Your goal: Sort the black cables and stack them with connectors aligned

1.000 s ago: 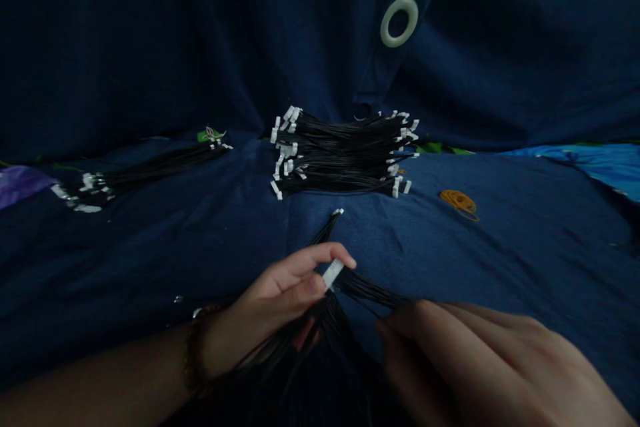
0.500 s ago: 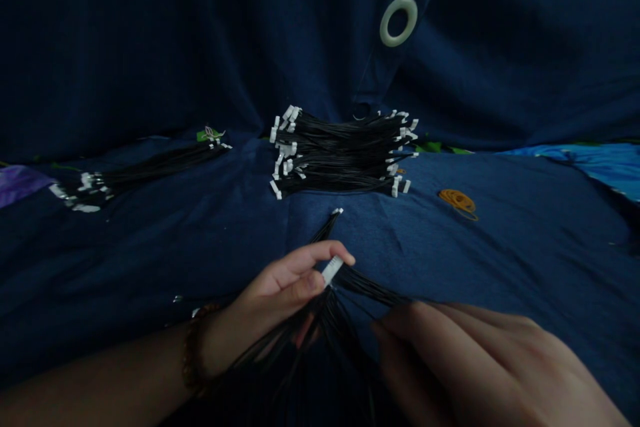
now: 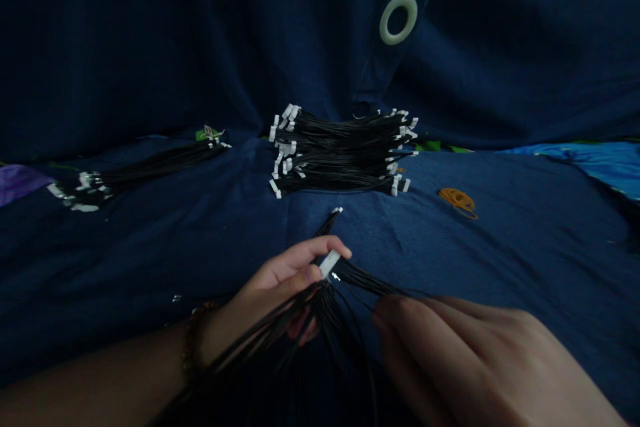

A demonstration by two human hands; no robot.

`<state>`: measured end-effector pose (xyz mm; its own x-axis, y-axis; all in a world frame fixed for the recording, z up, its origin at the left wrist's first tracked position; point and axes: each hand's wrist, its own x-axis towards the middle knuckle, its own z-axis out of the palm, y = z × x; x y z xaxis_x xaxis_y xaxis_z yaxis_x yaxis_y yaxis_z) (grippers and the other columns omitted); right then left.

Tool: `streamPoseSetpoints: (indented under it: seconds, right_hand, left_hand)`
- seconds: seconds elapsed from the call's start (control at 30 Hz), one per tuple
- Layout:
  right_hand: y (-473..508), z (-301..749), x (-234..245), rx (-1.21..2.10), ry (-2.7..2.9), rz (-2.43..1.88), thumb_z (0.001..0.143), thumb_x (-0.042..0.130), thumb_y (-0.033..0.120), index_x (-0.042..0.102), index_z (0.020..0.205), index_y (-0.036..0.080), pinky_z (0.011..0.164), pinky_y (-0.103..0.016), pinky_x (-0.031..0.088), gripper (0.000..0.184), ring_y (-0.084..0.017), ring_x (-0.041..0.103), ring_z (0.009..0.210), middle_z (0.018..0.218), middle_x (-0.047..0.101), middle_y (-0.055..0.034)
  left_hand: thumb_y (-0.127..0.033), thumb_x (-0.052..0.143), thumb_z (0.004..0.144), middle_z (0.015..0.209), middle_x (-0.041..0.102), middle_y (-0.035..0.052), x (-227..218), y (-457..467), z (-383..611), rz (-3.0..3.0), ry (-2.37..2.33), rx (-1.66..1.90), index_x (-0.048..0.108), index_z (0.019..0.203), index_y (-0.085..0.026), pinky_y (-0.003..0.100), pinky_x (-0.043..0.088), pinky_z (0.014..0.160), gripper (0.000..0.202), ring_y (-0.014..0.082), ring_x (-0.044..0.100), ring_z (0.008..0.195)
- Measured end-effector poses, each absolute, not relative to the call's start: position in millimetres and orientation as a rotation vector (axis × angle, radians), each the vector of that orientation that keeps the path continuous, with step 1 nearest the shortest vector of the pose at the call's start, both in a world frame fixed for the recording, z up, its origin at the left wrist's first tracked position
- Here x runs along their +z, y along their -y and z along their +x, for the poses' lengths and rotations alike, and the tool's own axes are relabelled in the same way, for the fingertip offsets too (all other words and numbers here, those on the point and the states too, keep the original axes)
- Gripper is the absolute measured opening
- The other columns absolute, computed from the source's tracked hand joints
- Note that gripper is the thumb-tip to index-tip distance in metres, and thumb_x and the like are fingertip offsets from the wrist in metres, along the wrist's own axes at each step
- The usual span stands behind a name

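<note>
My left hand (image 3: 293,277) pinches a white plug connector (image 3: 329,265) between thumb and index finger. Thin black wires (image 3: 325,307) hang in a spread below the connector and across my palm. My right hand (image 3: 450,347) is closed, its thumb and fingertips together on a black wire (image 3: 361,301) that leads toward the connector. A bunch of black wires (image 3: 373,280) also runs into this hand, whose grip is partly hidden. Small shiny metal wire ends (image 3: 335,276) show just below the connector, and I cannot tell whether they touch it.
Behind my hands lies a stack of black wire bundles (image 3: 345,153) with white connectors at both ends. Another wire bundle (image 3: 150,165) rests at the left. Brown rubber bands (image 3: 457,201) lie to the right on dark blue cloth (image 3: 525,233). A curtain with a pale ring (image 3: 399,19) hangs behind.
The connector in my left hand has shifted slightly left and up. Shiny wire ends now show beside it. My right hand stays closed and has moved only a little.
</note>
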<state>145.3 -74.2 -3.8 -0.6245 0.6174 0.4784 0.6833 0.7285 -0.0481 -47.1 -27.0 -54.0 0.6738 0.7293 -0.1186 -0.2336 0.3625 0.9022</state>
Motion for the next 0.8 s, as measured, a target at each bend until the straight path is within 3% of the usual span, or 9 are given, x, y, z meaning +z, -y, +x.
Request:
streamPoseSetpoints:
  seconds: [0.8]
  right_hand:
    - [74.2, 143.9, -7.1, -0.259, 2.465, -1.008, 0.082, 0.038, 0.010, 0.037, 0.064, 0.021, 0.038, -0.025, 0.021, 0.021, -0.009, 0.038, 0.036, 0.048, 0.042, 0.0062]
  left_hand:
    - [-0.047, 0.052, 0.079, 0.042, 0.044, -0.0064, -57.4, 25.8, -47.0, 1.005, -0.503, 0.657, 0.043, 0.113, -0.023, 0.012, 0.032, 0.037, 0.043, 0.0046, 0.038, 0.034]
